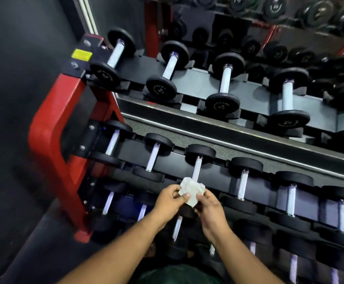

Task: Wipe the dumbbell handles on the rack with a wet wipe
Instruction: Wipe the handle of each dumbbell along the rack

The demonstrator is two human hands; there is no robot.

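1. Nearest you, at the bottom edge, is a fold of dark green garment [179, 273], with both your bare forearms reaching up and forward from either side of it.
2. Your left hand [170, 199] has its grip pinching the left edge of the crumpled white wet wipe [191, 191], thumb on top.
3. Your right hand [210, 208] pinches the wipe's right and lower edge, so the wipe is bunched between both hands.
4. The wipe sits just in front of the lower end of the pale metal handle [197, 169] of the third black round-headed dumbbell [200, 153] on the middle tier; you cannot tell whether it touches the handle.
5. The three-tier rack with red side frame [50, 144] holds rows of similar dumbbells above and below your hands.
6. A small yellow label [81, 54] sits on the rack's top left bracket.
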